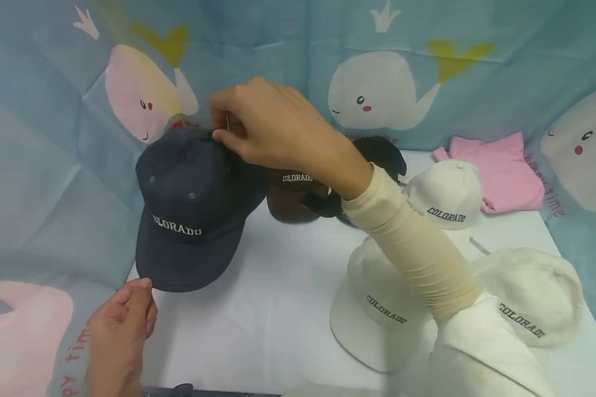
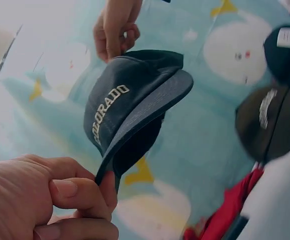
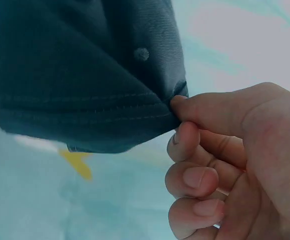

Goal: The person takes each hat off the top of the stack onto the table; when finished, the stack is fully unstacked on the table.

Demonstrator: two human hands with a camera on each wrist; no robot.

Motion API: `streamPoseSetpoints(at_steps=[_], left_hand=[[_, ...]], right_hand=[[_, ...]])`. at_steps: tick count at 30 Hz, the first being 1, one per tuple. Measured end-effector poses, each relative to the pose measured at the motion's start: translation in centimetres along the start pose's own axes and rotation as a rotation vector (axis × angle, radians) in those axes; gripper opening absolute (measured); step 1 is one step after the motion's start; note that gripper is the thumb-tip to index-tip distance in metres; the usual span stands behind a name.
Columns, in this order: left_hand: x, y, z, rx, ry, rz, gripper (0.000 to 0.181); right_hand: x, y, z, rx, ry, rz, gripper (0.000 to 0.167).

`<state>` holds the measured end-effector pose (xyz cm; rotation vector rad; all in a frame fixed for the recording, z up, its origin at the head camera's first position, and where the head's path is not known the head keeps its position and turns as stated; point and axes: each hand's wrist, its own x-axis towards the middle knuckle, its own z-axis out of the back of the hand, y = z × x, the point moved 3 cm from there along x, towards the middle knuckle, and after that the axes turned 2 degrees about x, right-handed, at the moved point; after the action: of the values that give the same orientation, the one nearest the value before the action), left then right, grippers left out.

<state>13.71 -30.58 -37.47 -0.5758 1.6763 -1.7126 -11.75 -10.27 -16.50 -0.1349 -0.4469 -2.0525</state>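
A navy baseball cap (image 1: 193, 193) with white COLORADO lettering is held up at the left side of the white table, its brim downward in the head view. My left hand (image 1: 124, 320) pinches the brim's edge between thumb and fingers; the left wrist view shows this grip on the cap (image 2: 115, 95) close up. On the far side, my right hand (image 1: 273, 124) pinches the cap's fabric. In the right wrist view, thumb and forefinger grip a stitched corner of the dark cap (image 3: 80, 70), with the other fingers curled below. The cap's inside is mostly hidden.
Behind my right forearm are a brown COLORADO cap (image 1: 293, 204) and a black cap (image 1: 379, 154). White caps (image 1: 444, 190) lie on the right, partly covered by the arm. Folded pink cloth (image 1: 504, 173) sits at the back right. A whale-print curtain (image 1: 288, 33) encloses the table.
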Motion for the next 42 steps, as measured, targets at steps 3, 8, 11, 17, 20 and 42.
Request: streamPoseSetpoints(at_steps=[3, 8, 11, 17, 20, 42], left_hand=[[-0.4, -0.5, -1.6, 0.006, 0.034, -0.061, 0.020], [-1.3, 0.2, -2.2, 0.118, 0.097, -0.026, 0.025], [-2.0, 1.5, -1.9, 0.179, 0.146, 0.020, 0.029], [-3.3, 4.9, -1.7, 0.220, 0.226, 0.087, 0.027], [-3.5, 6.4, -1.9, 0.237, 0.259, 0.117, 0.026], [-3.8, 10.3, -1.9, 0.775, 0.400, 0.256, 0.056]], right_hand=[[-1.8, -0.6, 1.4, -0.037, -0.011, 0.008, 0.014], [-4.9, -2.2, 1.0, -0.006, 0.016, 0.043, 0.010], [-6.6, -3.0, -0.4, 0.000, 0.086, 0.039, 0.007], [-9.5, -4.9, -4.5, 0.018, 0.240, 0.007, 0.005], [-10.6, -5.8, -6.3, 0.044, 0.290, -0.003, 0.008], [-12.2, -7.6, -13.0, 0.064, 0.502, -0.037, 0.004]])
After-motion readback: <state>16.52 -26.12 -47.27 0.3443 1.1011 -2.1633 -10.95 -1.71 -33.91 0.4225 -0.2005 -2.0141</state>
